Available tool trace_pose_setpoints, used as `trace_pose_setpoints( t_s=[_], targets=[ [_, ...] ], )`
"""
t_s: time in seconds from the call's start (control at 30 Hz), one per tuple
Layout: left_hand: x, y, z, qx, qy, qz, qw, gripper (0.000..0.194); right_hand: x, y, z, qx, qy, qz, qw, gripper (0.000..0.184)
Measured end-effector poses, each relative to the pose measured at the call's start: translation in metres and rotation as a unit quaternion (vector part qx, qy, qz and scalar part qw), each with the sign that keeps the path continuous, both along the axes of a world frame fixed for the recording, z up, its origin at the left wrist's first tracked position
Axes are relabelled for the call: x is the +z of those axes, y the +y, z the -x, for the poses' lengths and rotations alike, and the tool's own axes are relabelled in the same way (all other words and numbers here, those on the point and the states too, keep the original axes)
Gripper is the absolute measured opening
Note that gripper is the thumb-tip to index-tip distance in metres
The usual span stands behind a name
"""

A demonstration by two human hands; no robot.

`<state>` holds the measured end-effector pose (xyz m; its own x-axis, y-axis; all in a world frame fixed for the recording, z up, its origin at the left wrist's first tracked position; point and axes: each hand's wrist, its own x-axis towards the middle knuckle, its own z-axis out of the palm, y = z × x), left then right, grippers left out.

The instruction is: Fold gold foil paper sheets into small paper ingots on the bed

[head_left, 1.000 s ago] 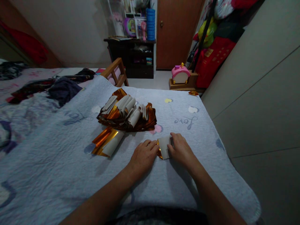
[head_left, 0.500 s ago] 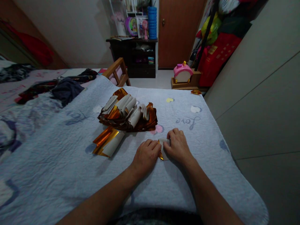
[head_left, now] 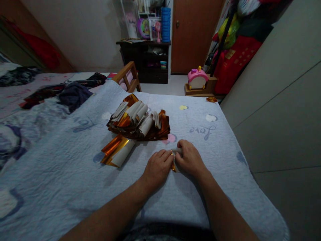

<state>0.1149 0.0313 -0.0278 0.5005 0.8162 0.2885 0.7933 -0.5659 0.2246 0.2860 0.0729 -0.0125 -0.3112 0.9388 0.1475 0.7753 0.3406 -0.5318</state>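
Between my hands on the light blue bedspread [head_left: 140, 197] lies a small sheet of gold foil paper [head_left: 173, 166], its whitish backing partly turned up. My left hand [head_left: 157, 167], fingers close together, presses the paper's left side down on the cloth. My right hand [head_left: 189, 157] is closed on the paper's right side, thumb and curled fingers pinching it. Both hands hide much of the sheet. Beyond my left hand sits a pile of curled gold foil papers [head_left: 139, 118] with grey-white backs. A loose rolled foil paper [head_left: 117, 150] touches the pile's near side.
A small gold foil piece [head_left: 212, 99] lies at the bedspread's far right corner. Dark clothes [head_left: 75, 95] lie to the left. A wooden chair [head_left: 128, 77] stands beyond the far edge, near a pink toy [head_left: 197, 79]. A pale cabinet wall [head_left: 283, 110] runs along the right.
My right hand has curled in more, and the paper's right side is folded up toward my left hand. My left hand stays on the sheet. The view has shifted slightly.
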Motion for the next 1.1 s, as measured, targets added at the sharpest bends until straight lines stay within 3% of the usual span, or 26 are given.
trace_pose_setpoints(
  t_s=[0.13,0.23,0.37,0.43,0.6,0.73,0.9,1.1],
  targets=[
    [0.000,0.000,0.000,-0.004,0.004,-0.010,1.000,0.014,-0.005,0.001,-0.002,-0.057,0.087,0.012,0.994,0.035],
    [0.000,0.000,0.001,-0.006,0.009,-0.023,1.000,0.016,-0.008,0.002,-0.002,-0.107,0.083,0.017,0.991,0.039],
    [-0.001,0.000,0.001,-0.014,0.017,-0.040,0.999,0.016,-0.010,0.001,-0.002,-0.116,0.028,0.006,0.993,0.014],
    [-0.001,0.000,0.001,-0.018,0.021,-0.041,0.999,0.015,-0.011,0.000,-0.002,-0.107,0.004,-0.008,0.994,0.004],
    [-0.002,0.000,0.001,-0.015,0.017,-0.044,0.999,0.015,-0.012,-0.008,-0.004,-0.032,0.011,-0.058,0.998,0.012],
    [-0.001,0.000,0.001,-0.017,-0.008,-0.023,1.000,0.017,-0.011,-0.015,-0.006,0.028,0.021,-0.055,0.998,0.015],
    [0.000,0.000,0.000,-0.010,-0.016,-0.002,1.000,0.016,-0.009,-0.018,-0.009,0.060,0.032,-0.041,0.997,0.015],
    [-0.006,0.002,0.002,-0.011,-0.040,-0.033,0.999,0.016,-0.010,-0.017,-0.011,0.087,0.028,-0.058,0.994,0.015]
  ],
)
